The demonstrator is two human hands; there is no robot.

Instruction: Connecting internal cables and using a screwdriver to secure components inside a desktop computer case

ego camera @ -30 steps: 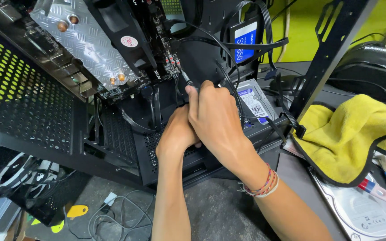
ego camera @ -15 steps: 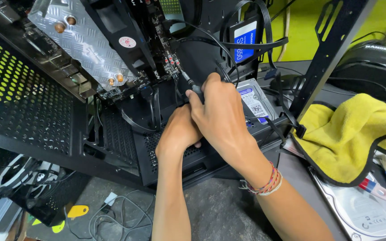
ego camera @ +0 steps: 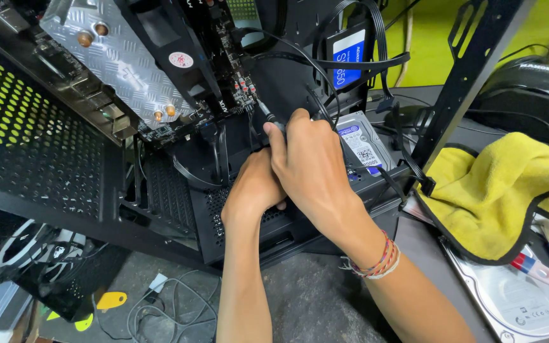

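both hands work inside an open black pc case (ego camera: pixel 160 209). the right hand (ego camera: pixel 309 168) has its fingers pinched round a black cable plug (ego camera: pixel 269 119), whose long axis slants up and left toward the motherboard (ego camera: pixel 223 76) edge. the left hand (ego camera: pixel 255 187) sits just beneath, touching it; its fingers are hidden. a hard drive (ego camera: pixel 360 143) lies just right; a yellow cloth (ego camera: pixel 503 190) rests on the bench.

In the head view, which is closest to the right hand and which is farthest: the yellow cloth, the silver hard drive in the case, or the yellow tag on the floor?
From the right hand:
1. Silver hard drive, just right of the hand, inside the case.
2. Yellow cloth, farther right, on the table.
3. Yellow tag, far down left, on the floor.
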